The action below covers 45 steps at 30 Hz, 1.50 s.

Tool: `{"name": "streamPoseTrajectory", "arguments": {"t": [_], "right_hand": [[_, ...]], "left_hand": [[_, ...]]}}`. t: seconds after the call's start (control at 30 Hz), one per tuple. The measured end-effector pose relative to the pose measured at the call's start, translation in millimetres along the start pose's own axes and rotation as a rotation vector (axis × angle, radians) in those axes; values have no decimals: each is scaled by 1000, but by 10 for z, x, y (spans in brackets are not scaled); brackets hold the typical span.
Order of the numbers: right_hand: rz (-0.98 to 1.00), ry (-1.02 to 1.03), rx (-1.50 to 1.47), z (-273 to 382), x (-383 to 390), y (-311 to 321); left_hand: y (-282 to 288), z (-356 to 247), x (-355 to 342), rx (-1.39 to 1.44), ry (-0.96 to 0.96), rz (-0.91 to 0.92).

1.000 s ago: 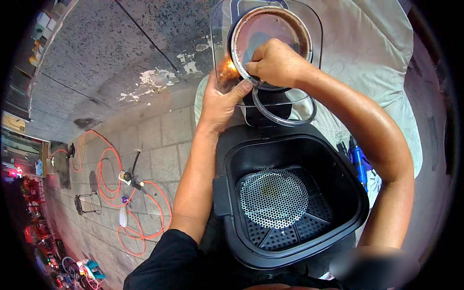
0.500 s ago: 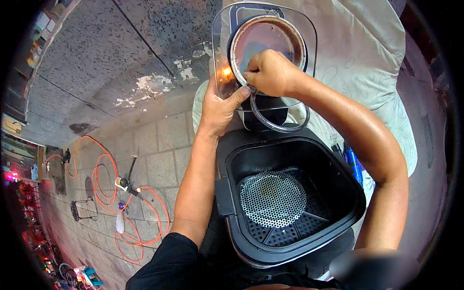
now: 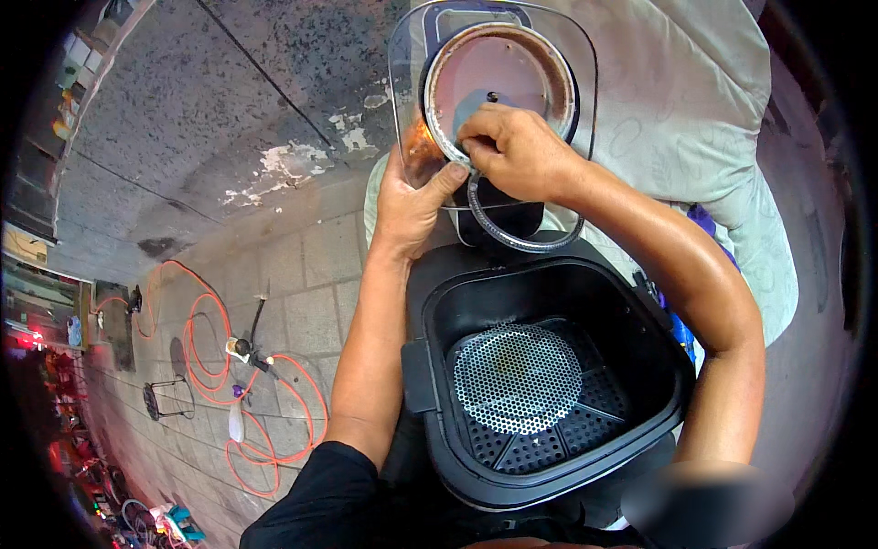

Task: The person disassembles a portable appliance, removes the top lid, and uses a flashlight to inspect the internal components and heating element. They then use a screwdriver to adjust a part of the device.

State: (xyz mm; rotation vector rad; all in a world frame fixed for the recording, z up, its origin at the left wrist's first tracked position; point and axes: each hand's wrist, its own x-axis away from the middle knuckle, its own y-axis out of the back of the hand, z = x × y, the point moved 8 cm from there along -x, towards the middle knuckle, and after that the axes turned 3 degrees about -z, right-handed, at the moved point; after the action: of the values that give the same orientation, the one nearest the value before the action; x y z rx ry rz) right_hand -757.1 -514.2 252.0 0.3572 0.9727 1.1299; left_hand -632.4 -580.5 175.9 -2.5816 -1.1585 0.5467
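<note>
My left hand (image 3: 407, 206) grips the lower left edge of a clear see-through panel (image 3: 585, 55) with rounded corners, its thumb pressed by a round, brown-stained rim (image 3: 558, 82) on the panel. Inside that rim my right hand (image 3: 517, 151) is closed, fingertips pinched against the rim's lower left wall; what they hold is hidden. A dark ribbed loop (image 3: 498, 231), like a sealing strip, hangs below both hands, and one end passes behind my right wrist. Nearer me stands a black air fryer basket (image 3: 658, 311) with a round perforated metal plate (image 3: 517, 380) on its slotted bottom.
Pale patterned cloth (image 3: 677, 101) covers the surface on the right, with blue packets (image 3: 679, 329) partly behind my right arm. At left, an orange hose or cord (image 3: 206, 375) lies coiled on grey paving, near a small black wire frame (image 3: 169, 400). A grey slab has peeling patches (image 3: 283, 169).
My right hand has shifted slightly down and right along the rim, uncovering a small dark spot in its middle. The panel has moved a little left and up. My left hand keeps its grip.
</note>
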Motion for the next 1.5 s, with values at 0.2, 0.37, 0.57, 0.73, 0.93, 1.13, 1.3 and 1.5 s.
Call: {"name": "streamPoseTrajectory", "arguments": {"t": [0.2,0.37,0.57,0.73,0.93,1.13,1.3,1.5], "right_hand": [[25,9,21,-24,22,21],[-88,5,190,88,142,297],[-412,-424,185,-556,387,1049],[-408,-498,118,-783,411,1075],[-369,-453,40,-748,412,1023],[-413,-582,-136,-808,424,1047],[-444,-536,-195,-791,483,1078],[-421,-546,-302,-746,503,1129]], "left_hand": [[11,14,-17,-10,-5,3],[69,18,-1,-20,3,-50],[-8,-241,75,-206,-196,-112],[79,-267,91,-172,-162,-160],[115,-192,81,-43,-109,-151],[88,-201,108,8,-71,-93],[-11,-294,92,-36,-83,-22],[-29,-292,95,25,-74,54]]}}
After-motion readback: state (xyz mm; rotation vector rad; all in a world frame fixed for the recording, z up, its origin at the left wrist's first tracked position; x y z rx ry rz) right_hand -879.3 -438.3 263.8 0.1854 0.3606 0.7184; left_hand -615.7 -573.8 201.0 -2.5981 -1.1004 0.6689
